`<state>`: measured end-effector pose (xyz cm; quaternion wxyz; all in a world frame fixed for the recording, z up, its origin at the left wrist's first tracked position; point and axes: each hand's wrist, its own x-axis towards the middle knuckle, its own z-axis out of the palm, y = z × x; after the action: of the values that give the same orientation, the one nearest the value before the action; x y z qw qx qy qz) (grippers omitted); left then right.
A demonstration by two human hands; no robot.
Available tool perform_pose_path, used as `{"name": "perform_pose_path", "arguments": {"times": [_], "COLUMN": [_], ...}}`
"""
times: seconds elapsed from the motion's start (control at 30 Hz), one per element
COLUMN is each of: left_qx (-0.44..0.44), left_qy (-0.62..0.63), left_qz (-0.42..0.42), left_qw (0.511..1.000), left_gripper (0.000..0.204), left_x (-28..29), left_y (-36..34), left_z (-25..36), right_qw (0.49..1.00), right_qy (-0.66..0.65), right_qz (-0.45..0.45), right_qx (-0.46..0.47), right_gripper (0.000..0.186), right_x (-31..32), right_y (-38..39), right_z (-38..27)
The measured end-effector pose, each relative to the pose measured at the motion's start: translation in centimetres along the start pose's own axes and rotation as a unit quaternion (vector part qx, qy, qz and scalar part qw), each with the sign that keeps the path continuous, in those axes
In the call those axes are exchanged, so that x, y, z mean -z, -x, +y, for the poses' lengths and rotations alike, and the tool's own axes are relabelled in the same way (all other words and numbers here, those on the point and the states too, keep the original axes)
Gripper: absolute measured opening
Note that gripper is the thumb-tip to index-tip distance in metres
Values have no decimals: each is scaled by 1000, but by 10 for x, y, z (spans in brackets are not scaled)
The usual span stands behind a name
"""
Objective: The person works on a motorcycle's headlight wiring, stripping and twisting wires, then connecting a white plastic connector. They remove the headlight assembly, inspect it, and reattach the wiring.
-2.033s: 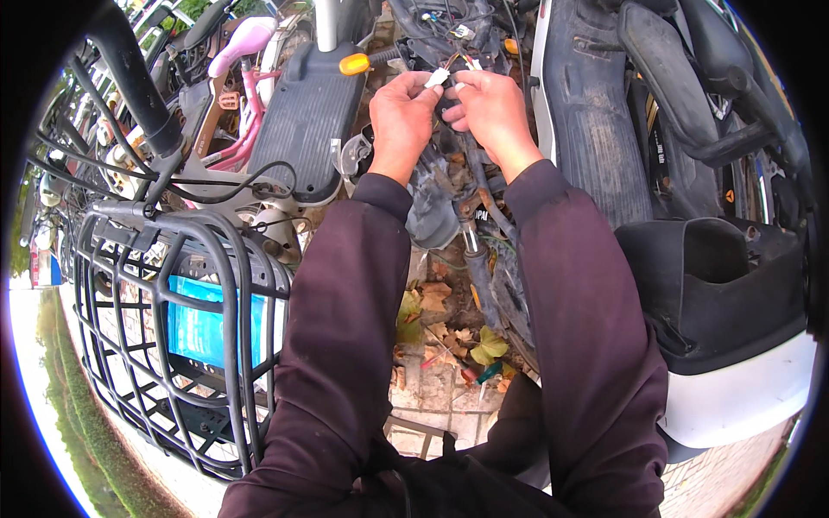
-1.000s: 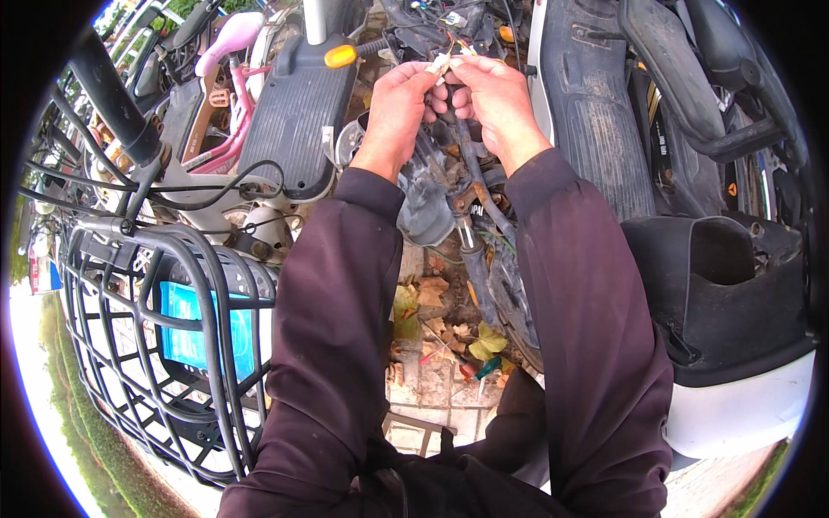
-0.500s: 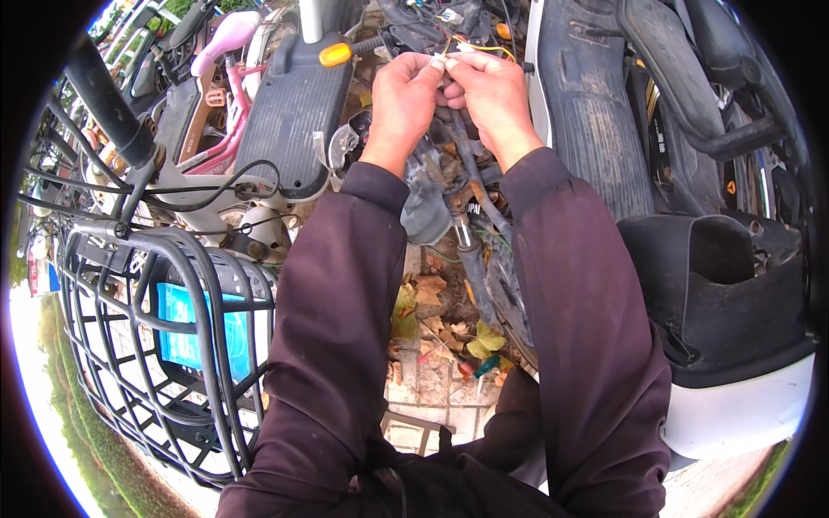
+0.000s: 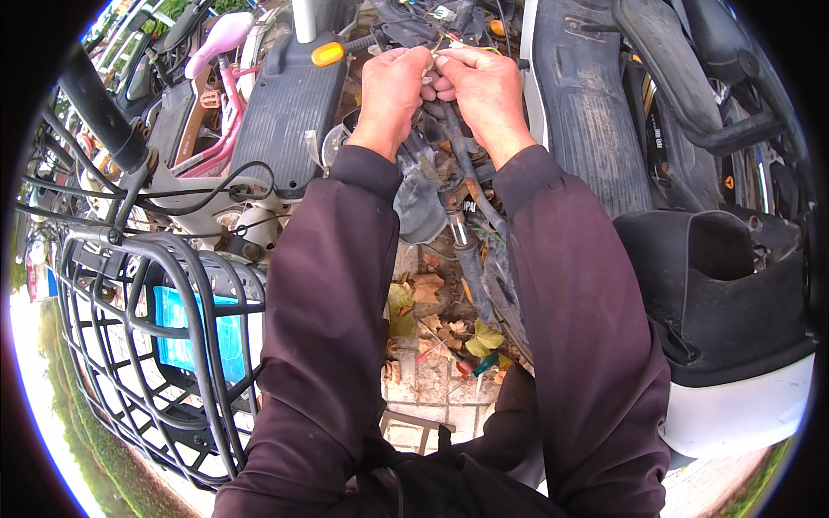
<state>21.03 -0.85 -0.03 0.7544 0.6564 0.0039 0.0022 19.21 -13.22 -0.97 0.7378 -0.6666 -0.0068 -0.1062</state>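
Together, left hand (image 4: 390,97) and right hand (image 4: 485,97) nearly closed in a pinch on thin wires (image 4: 453,40).

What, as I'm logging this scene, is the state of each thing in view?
Left grip: pinched on a small pale connector, mostly hidden
Right grip: pinched, close against the left
Thin wires: exposed, running up from between the hands
Black basket: holding a blue package
Green-handled tool: lying on the ground
Leaves: fallen, scattered
Pink saddle: mounted on a bike

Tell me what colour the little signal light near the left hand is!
The signal light is orange-yellow, best seen in the head view, near the top.
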Motion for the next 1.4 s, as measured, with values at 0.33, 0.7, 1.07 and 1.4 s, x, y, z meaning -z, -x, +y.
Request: {"name": "perform_pose_path", "arguments": {"times": [0.33, 0.7, 1.07, 1.4], "left_qx": [27, 49, 51, 44], "left_qy": [-1, -1, -10, 23], "left_qz": [-17, -37, -72, -100], "left_qw": [999, 998, 996, 994], "left_gripper": [16, 16, 21, 24], "left_x": [7, 13, 17, 22], "left_y": [-5, -7, -4, -4], "left_z": [5, -1, -5, -7], "right_qw": [1000, 1000, 998, 999], "right_qy": [-10, -21, -45, -28], "right_qz": [-5, -7, -17, -12], "right_qx": [2, -17, -48, -45], "right_gripper": [16, 16, 17, 16], "right_x": [0, 0, 4, 4], "right_y": [-1, -1, -2, -2], "right_z": [3, 3, 4, 2]}}
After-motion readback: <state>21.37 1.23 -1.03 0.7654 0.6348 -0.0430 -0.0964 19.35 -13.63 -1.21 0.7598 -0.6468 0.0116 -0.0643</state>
